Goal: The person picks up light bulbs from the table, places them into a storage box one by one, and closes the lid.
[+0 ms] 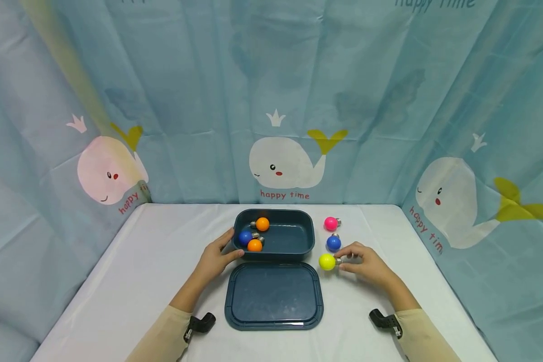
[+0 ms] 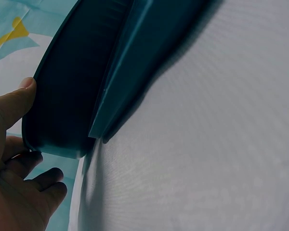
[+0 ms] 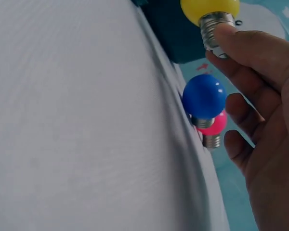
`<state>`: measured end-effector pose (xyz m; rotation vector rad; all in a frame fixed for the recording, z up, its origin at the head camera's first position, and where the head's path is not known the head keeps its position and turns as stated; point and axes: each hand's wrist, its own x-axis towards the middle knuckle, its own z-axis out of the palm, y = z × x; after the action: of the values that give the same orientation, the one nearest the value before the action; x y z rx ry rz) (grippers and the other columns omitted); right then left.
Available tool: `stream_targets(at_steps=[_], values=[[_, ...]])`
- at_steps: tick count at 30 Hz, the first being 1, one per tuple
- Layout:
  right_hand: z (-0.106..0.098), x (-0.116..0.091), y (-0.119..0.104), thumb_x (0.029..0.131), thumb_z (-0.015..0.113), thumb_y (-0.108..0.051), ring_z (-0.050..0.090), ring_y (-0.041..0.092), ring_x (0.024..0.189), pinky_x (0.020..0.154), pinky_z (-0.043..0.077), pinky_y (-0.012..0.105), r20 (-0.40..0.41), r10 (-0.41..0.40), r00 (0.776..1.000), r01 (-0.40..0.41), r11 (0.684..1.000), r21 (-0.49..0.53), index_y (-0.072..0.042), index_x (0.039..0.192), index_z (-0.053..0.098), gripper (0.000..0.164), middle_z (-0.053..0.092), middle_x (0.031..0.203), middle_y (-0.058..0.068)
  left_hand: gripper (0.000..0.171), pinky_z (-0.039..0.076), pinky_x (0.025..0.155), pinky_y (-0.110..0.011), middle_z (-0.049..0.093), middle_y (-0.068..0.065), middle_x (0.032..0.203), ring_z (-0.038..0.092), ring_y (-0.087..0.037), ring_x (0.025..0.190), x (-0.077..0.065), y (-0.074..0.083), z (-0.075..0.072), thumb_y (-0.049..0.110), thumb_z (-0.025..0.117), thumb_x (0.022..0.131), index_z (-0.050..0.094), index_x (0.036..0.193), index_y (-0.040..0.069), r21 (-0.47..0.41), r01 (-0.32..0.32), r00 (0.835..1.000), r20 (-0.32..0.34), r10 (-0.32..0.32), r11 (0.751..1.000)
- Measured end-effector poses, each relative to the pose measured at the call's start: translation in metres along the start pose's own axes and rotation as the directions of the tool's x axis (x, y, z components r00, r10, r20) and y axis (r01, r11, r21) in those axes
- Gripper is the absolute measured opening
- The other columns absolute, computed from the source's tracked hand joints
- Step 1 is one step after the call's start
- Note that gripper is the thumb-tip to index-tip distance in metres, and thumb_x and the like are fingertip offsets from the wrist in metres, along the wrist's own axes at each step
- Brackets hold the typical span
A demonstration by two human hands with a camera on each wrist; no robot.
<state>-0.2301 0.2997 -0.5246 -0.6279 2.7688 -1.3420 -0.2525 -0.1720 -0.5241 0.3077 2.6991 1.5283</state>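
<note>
In the head view my right hand (image 1: 366, 264) pinches a yellow light bulb (image 1: 327, 262) by its silver screw base. The right wrist view shows thumb and forefinger on that base, the other fingers loosely bent. My left hand (image 1: 214, 257) holds the left end of a dark blue box (image 1: 311, 236), thumb at the front corner. Inside the box, toward its left, lie an orange bulb (image 1: 262, 224), a blue bulb (image 1: 245, 238) and a second orange bulb (image 1: 255, 245). Beyond my right hand, another blue bulb (image 1: 333, 244) and a pink bulb (image 1: 331, 223) lie on the cloth.
A flat dark blue lid (image 1: 274, 296) lies directly in front of the box. White cloth (image 1: 163, 241) covers the table. Light blue curtains (image 1: 199, 166) printed with whales hang behind and at both sides.
</note>
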Motion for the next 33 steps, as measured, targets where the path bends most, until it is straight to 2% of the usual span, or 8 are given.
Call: stream_targets(at_steps=[8, 13, 20, 26, 30, 33], values=[[-0.015, 0.011, -0.017, 0.087, 0.083, -0.028, 0.054, 0.033, 0.102, 0.087, 0.047, 0.045, 0.0, -0.019, 1.0, 0.019, 1.0, -0.007, -0.032, 0.11, 0.077, 0.024, 0.07, 0.107, -0.003, 0.083, 0.029, 0.123, -0.051, 0.028, -0.007, 0.168, 0.026, -0.028, 0.155, -0.001, 0.002, -0.002, 0.034, 0.075, 0.095, 0.031, 0.161, 0.011, 0.004, -0.004, 1.0, 0.004, 0.004, 1.0], [-0.027, 0.021, -0.03, 0.087, 0.084, -0.03, 0.053, 0.035, 0.103, 0.088, 0.047, 0.05, -0.002, -0.021, 1.0, 0.021, 0.999, -0.036, -0.033, 0.109, 0.077, 0.024, 0.069, 0.108, -0.004, 0.082, 0.028, 0.123, -0.05, 0.028, -0.007, 0.168, 0.026, -0.028, 0.155, 0.0, 0.001, -0.001, 0.034, 0.075, 0.095, 0.032, 0.161, 0.011, 0.002, -0.009, 1.0, 0.003, 0.009, 1.0], [-0.04, 0.036, -0.047, 0.086, 0.085, -0.027, 0.053, 0.028, 0.101, 0.084, 0.046, 0.038, 0.006, -0.077, 0.997, 0.077, 0.994, -0.079, -0.032, 0.109, 0.078, 0.024, 0.066, 0.103, -0.004, 0.083, 0.028, 0.123, -0.051, 0.029, -0.007, 0.168, 0.027, -0.028, 0.155, 0.0, -0.001, -0.001, 0.034, 0.075, 0.095, 0.032, 0.161, 0.01, 0.012, -0.018, 1.0, 0.003, 0.018, 1.0], [-0.046, 0.054, -0.06, 0.087, 0.084, -0.028, 0.051, 0.027, 0.102, 0.085, 0.047, 0.042, 0.031, -0.075, 0.997, 0.078, 0.992, -0.102, -0.03, 0.109, 0.078, 0.023, 0.064, 0.104, -0.003, 0.084, 0.029, 0.122, -0.051, 0.028, -0.008, 0.168, 0.027, -0.03, 0.155, 0.0, -0.001, -0.001, 0.034, 0.076, 0.094, 0.031, 0.161, 0.009, 0.03, -0.025, 1.0, 0.004, 0.025, 0.999], [-0.049, 0.07, -0.068, 0.087, 0.085, -0.026, 0.051, 0.023, 0.103, 0.087, 0.046, 0.042, 0.055, -0.084, 0.995, 0.09, 0.99, -0.109, -0.032, 0.109, 0.078, 0.024, 0.066, 0.109, -0.006, 0.085, 0.03, 0.122, -0.052, 0.029, -0.009, 0.168, 0.027, -0.031, 0.155, 0.0, 0.0, -0.001, 0.033, 0.077, 0.094, 0.031, 0.161, 0.008, 0.03, -0.026, 1.0, 0.001, 0.026, 0.999], [-0.05, 0.082, -0.077, 0.087, 0.085, -0.028, 0.052, 0.025, 0.106, 0.088, 0.047, 0.042, 0.073, -0.078, 0.994, 0.086, 0.989, -0.119, -0.034, 0.109, 0.077, 0.024, 0.067, 0.11, -0.007, 0.085, 0.03, 0.122, -0.051, 0.029, -0.007, 0.168, 0.027, -0.03, 0.155, 0.0, 0.0, -0.002, 0.034, 0.077, 0.094, 0.031, 0.161, 0.009, 0.025, -0.02, 1.0, 0.001, 0.02, 0.999]])
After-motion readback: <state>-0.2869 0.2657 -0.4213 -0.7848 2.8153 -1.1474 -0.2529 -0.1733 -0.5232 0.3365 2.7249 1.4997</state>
